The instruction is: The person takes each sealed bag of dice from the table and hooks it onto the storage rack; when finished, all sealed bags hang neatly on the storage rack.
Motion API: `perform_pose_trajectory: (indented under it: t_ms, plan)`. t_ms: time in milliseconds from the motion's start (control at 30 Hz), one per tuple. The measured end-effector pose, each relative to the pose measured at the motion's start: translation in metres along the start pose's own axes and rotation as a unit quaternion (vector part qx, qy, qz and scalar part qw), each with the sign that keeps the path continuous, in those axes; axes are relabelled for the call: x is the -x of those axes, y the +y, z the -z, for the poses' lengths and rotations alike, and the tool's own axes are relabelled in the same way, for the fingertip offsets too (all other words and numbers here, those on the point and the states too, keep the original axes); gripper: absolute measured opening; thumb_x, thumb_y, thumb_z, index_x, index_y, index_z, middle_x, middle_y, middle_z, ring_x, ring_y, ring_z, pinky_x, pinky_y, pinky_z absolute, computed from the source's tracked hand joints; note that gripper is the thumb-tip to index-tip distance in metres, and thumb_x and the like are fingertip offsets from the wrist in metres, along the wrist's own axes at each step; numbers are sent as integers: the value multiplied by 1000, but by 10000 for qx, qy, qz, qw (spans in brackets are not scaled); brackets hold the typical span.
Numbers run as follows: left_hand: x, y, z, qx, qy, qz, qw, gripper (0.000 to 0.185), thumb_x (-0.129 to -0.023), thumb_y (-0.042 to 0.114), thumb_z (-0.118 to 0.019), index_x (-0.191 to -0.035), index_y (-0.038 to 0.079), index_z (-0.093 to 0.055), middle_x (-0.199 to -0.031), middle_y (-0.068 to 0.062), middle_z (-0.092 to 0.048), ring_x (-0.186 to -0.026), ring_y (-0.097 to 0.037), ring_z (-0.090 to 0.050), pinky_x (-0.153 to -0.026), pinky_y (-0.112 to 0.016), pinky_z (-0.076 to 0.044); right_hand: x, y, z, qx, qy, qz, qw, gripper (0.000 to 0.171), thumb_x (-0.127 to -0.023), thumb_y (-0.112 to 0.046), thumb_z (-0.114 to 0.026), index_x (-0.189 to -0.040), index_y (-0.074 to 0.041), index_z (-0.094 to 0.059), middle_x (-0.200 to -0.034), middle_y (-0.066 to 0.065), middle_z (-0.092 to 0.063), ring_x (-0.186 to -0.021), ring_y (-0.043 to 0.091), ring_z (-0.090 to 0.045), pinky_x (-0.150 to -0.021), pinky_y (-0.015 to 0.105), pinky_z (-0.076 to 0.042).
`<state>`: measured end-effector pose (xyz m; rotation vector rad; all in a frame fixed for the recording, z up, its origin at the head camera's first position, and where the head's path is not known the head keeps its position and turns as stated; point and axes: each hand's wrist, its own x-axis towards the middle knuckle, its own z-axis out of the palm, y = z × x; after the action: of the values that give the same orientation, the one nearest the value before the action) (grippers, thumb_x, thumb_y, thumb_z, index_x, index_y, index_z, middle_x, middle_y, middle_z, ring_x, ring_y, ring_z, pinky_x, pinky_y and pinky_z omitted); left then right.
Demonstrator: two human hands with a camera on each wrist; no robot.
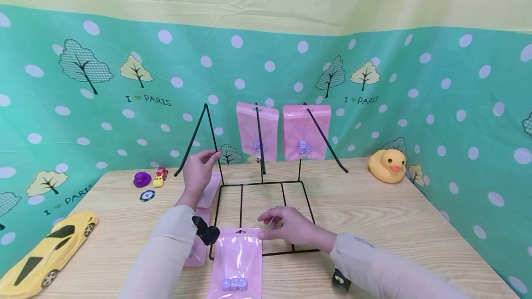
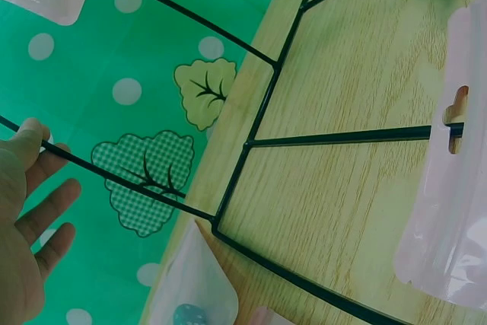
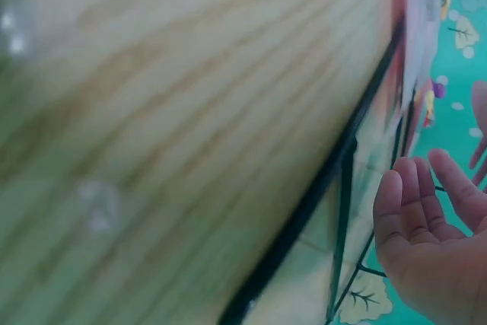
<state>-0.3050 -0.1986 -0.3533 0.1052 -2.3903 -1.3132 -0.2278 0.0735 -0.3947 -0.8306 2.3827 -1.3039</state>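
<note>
A black wire display rack stands on the table. My left hand pinches its left upright between thumb and forefinger, beside the bare left prong. From the middle prong hangs a pink zip bag with dice inside. Another pink bag with dice hangs on the right prong. At the rack's front left lies a pink bag with a row of dice, its hang hole over a base wire. My right hand hovers with loosely bent fingers, thumb tip right at that bag's upper right corner.
More pink bags lie under my left forearm. A yellow toy car is at the left, with a purple hat-like toy, a small red-and-yellow car and a poker chip farther back. A rubber duck sits at the right.
</note>
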Motion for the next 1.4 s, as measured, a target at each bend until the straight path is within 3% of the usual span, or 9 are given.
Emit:
perform_pose_trajectory:
  t_ms: [300,500,733,900,1133,1400]
  plan:
    - [0,0,0,-57,50,-68,9999,30,-102,25,-66,-120,3,-74,-115,-17,-74,-110,-32,-67,-94,-48,-50,-3,0,-12,634,-17,-208,9978,42,-88,-25,-83,-120,-2,-71,-103,0,-66,-90,15,-59,-81,25,-50]
    - [-1,0,-1,-49,79,-76,9999,30,-102,25,-66,-120,3,-74,-114,-17,-74,-109,-32,-67,-94,-48,-50,-5,-8,-15,1172,-4,-158,9930,44,-84,-29,-85,-116,-2,-72,-91,-1,-57,-80,12,-50,-76,25,-46]
    - [-1,1,-2,-57,122,-109,9999,29,-101,24,-67,-119,2,-74,-114,-18,-74,-108,-33,-68,-93,-48,-51,-6,-11,-22,2283,46,-9,9736,45,-80,-38,-87,-111,-11,-70,-94,-5,-55,-83,8,-51,-78,28,-48]
    - [-1,0,-2,-66,137,-80,9999,30,-101,26,-67,-119,3,-74,-113,-17,-74,-107,-32,-68,-92,-48,-51,-7,-15,-27,2901,124,-16,9569,45,-79,-38,-87,-110,-13,-69,-92,-7,-54,-81,8,-50,-74,28,-50]
    - [1,1,0,-71,196,-66,9998,30,-101,26,-67,-118,3,-75,-112,-18,-74,-107,-33,-68,-91,-48,-51,-10,-20,-31,3131,88,-150,9496,43,-78,-37,-87,-108,-13,-68,-91,-7,-53,-80,8,-51,-72,28,-50]
    - [0,1,-1,-32,173,-37,9998,30,-101,25,-67,-119,2,-74,-113,-19,-74,-109,-34,-67,-93,-49,-50,-12,-21,-32,2897,186,-66,9569,38,-74,-29,-91,-93,-13,-62,-83,-9,-49,-72,6,-47,-67,25,-45]
